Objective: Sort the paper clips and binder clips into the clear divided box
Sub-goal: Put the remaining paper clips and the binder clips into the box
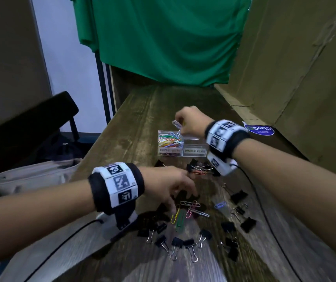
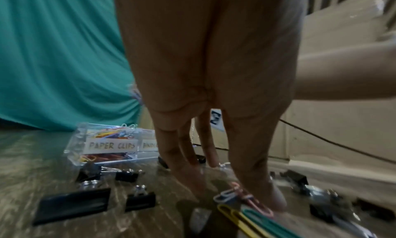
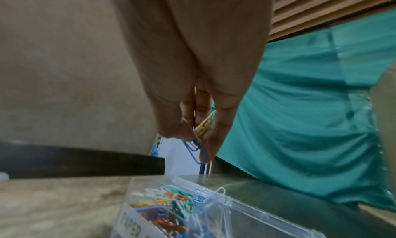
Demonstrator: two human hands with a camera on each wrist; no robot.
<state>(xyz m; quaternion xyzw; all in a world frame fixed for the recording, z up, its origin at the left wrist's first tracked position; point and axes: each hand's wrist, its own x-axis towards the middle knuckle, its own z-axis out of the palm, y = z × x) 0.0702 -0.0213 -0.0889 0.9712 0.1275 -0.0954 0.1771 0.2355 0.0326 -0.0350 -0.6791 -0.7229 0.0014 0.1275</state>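
The clear divided box stands on the wooden table. Its compartment labelled PAPER CLIPS is heaped with coloured clips, and the one labelled BINDER CLIPS looks bare. My right hand hovers just above the paper clip side and pinches a few paper clips, blue and yellow. My left hand reaches down with straight fingers to loose paper clips, the thumb tip resting by a pink one. Black binder clips lie scattered around them.
A cardboard wall runs along the table's right side and green cloth hangs behind. Off the left edge are a black chair and a beige bag. A black cable trails over the table at the right.
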